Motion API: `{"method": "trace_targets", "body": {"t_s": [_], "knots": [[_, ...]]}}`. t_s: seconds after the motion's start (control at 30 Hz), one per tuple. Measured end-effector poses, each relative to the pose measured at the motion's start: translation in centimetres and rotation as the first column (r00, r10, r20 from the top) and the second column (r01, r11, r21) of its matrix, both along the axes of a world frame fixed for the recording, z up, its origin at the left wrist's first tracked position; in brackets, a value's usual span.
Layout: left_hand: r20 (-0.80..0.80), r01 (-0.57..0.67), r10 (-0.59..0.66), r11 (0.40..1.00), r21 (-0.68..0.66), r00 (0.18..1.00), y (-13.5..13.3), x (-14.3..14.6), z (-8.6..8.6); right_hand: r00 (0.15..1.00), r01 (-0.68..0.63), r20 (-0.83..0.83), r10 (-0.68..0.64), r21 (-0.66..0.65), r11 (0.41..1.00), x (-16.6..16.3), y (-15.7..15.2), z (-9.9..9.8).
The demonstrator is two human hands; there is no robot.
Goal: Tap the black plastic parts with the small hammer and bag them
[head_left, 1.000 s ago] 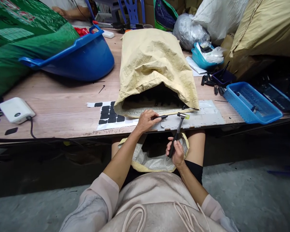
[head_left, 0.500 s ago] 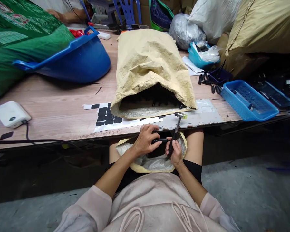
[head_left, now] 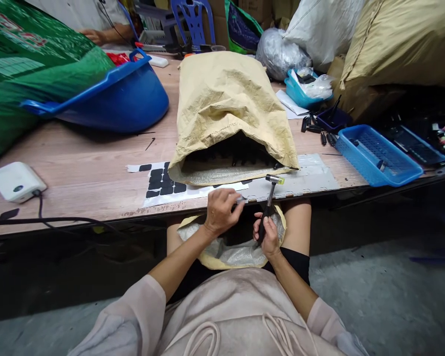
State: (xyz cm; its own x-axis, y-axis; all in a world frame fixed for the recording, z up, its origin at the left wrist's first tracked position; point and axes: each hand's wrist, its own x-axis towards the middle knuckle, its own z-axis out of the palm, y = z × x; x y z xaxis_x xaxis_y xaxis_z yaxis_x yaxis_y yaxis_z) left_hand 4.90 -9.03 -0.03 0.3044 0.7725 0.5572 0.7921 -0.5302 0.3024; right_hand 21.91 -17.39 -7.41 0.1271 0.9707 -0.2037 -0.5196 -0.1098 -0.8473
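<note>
Black piece gone from left hand [head_left: 222,211]; fingers loose over lap sack [head_left: 237,257]. Right hand [head_left: 267,233] clasps hammer [head_left: 270,197] at sack's two o'clock, long axis near twelve-six, head toward twelve. Wood-grain table [head_left: 85,153] beyond; blue chair [head_left: 194,22] just before twelve.

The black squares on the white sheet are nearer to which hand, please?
The left hand: it is right of the squares; the right hand, holding a hammer, is farther right.

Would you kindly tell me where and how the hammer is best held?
The hammer is probably best gripped by its black handle, from the near right side, where the right hand holds it: the handle points towards the person, its head away.
</note>
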Motion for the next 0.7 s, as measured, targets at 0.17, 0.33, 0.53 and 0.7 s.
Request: {"method": "trace_targets", "body": {"t_s": [0.17, 0.33, 0.53, 0.7], "knots": [[-0.008, -0.286, 0.295, 0.921, -0.265, 0.955, 8.3, -0.4, 3.9, 1.0, -0.006, -0.003, 0.006, 0.003, 1.0, 0.0, 0.0, 0.0], [-0.215, -0.377, 0.311, 0.81, -0.45, 0.926, 13.6, 0.4, 5.7, 1.0, -0.004, -0.022, 0.004, -0.005, 1.0, 0.0, -0.1, 0.1], [-0.215, -0.402, 0.34, 0.754, -0.52, 0.916, 14.7, 0.4, 5.4, 0.999, -0.005, -0.033, 0.005, -0.008, 1.0, -0.1, 0.0, 0.3], [-0.012, -0.231, 0.241, 0.913, -0.336, 0.97, 11.8, -1.6, 4.3, 1.0, 0.0, -0.022, 0.0, -0.023, 1.0, -0.3, 0.0, 0.4]]}}
